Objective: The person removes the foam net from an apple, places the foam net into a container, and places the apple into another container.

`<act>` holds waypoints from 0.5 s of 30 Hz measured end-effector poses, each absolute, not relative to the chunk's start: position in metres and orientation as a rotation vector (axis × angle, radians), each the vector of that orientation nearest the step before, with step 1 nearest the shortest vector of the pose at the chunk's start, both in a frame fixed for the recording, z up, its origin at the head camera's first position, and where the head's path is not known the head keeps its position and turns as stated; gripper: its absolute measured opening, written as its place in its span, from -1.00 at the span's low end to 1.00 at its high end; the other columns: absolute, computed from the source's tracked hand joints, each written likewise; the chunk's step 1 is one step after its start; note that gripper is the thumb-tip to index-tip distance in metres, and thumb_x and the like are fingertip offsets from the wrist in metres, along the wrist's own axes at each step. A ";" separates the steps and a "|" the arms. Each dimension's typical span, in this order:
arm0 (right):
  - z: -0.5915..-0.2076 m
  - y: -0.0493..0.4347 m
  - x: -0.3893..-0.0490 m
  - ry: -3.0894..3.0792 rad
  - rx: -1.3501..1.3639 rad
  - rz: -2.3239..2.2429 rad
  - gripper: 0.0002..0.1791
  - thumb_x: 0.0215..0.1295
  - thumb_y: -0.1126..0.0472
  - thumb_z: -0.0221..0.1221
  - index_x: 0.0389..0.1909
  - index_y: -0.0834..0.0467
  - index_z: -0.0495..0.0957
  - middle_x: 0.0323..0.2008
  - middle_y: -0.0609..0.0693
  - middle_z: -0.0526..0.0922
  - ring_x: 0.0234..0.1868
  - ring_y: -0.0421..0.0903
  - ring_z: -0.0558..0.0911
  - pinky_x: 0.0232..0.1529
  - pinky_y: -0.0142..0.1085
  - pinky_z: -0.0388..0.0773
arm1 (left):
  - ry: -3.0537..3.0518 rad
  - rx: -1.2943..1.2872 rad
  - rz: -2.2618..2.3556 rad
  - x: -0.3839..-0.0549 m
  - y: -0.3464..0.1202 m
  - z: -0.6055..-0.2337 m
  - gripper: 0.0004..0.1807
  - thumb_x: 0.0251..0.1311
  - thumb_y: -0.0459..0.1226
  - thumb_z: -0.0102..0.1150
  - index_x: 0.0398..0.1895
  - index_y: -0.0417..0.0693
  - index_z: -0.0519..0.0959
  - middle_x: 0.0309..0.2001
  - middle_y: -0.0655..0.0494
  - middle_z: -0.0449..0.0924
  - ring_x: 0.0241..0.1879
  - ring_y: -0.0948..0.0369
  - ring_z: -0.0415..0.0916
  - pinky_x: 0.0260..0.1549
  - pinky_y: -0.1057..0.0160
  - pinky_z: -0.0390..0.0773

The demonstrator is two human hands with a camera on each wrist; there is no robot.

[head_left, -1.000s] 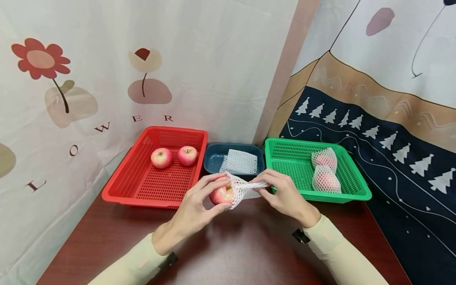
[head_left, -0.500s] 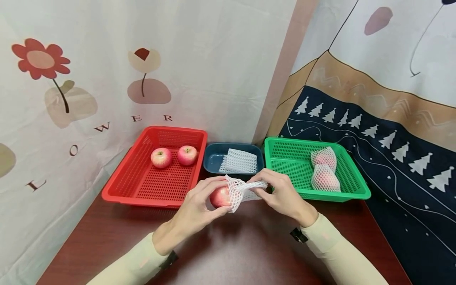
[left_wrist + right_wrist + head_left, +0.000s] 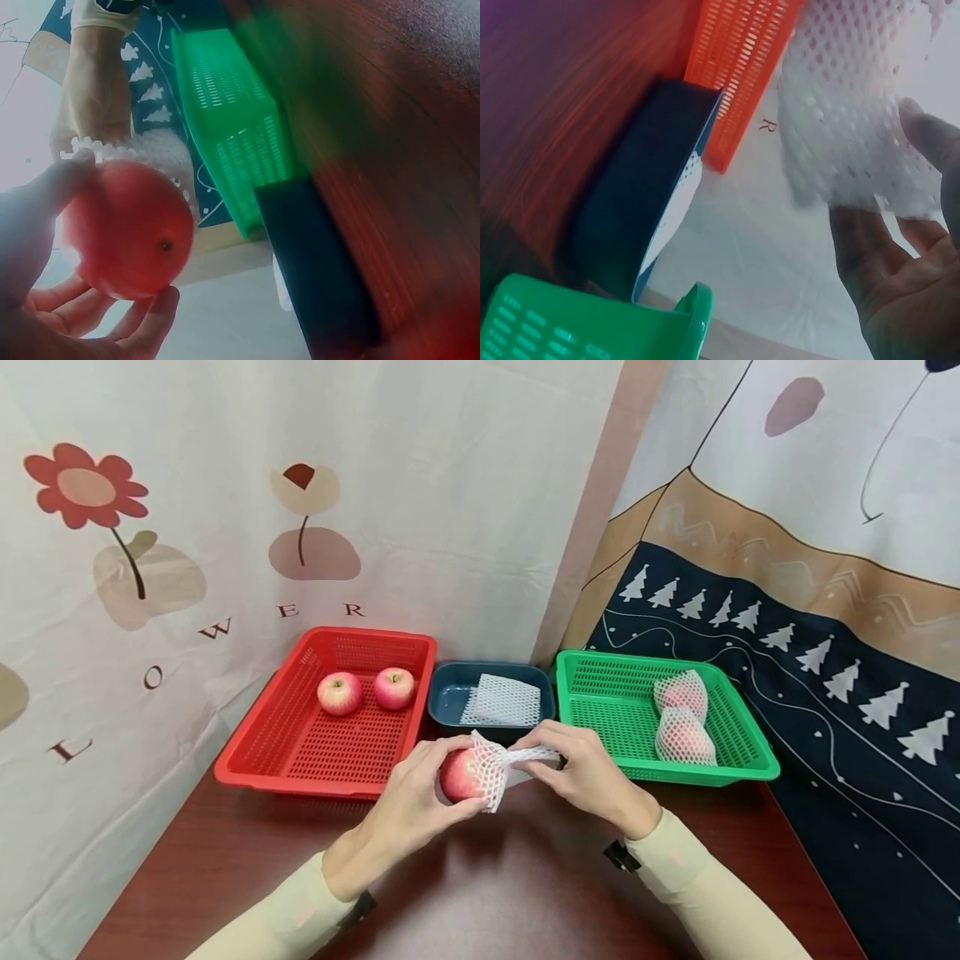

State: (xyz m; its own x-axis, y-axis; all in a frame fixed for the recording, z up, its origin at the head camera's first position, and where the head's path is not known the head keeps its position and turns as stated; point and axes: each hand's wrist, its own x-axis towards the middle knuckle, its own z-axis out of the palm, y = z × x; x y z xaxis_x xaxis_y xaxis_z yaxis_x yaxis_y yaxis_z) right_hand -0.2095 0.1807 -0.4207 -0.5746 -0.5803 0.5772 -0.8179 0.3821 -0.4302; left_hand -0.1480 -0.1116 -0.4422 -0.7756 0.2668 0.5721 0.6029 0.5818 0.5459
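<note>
Between my hands, above the table, a red apple [image 3: 457,774] sits partly inside a white foam net sleeve [image 3: 491,770]. My left hand [image 3: 405,795] grips the apple from the left, thumb below and fingers over the top. In the left wrist view the uncovered end of the apple [image 3: 131,229] faces the camera, with the net [image 3: 166,150] around its far side. My right hand [image 3: 588,770] pinches the narrow, gathered end of the sleeve. The right wrist view has the loose net [image 3: 847,112] between thumb and fingers of the right hand [image 3: 900,289].
A red basket [image 3: 322,752] with two bare apples [image 3: 340,693] stands at the left. Behind my hands, a dark blue tray [image 3: 448,702] contains flat foam nets [image 3: 508,700]. At the right, a green basket [image 3: 607,718] holds two netted apples [image 3: 684,737]. Curtains hang behind.
My right hand has shifted slightly left toward the apple, and the net covers more of it, hiding the stem end. The left hand stays nearly in place, still gripping the apple.
</note>
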 end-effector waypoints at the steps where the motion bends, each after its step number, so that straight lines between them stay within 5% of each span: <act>1: -0.421 0.180 -0.209 -2.304 1.221 1.009 -0.65 0.37 0.35 0.64 0.08 -0.04 0.88 -0.01 -0.12 0.90 -0.06 -0.19 0.80 -0.04 -0.27 0.85 | -2.379 -0.702 -1.042 -0.148 -0.112 -0.443 -0.10 0.01 -0.13 0.94 0.45 -0.01 0.66 0.26 0.01 0.84 0.11 0.12 0.75 0.04 0.10 0.91; 15: -0.414 0.187 -0.213 -2.314 1.096 0.943 -0.62 0.32 0.41 0.63 0.08 0.03 0.84 0.00 -0.08 0.91 -0.01 -0.13 0.84 0.04 -0.17 0.88 | -2.333 -0.686 -1.025 -0.152 -0.119 -0.444 -0.14 -0.01 -0.07 0.96 0.38 -0.03 0.72 0.26 0.09 0.84 0.20 0.09 0.80 0.17 -0.01 0.90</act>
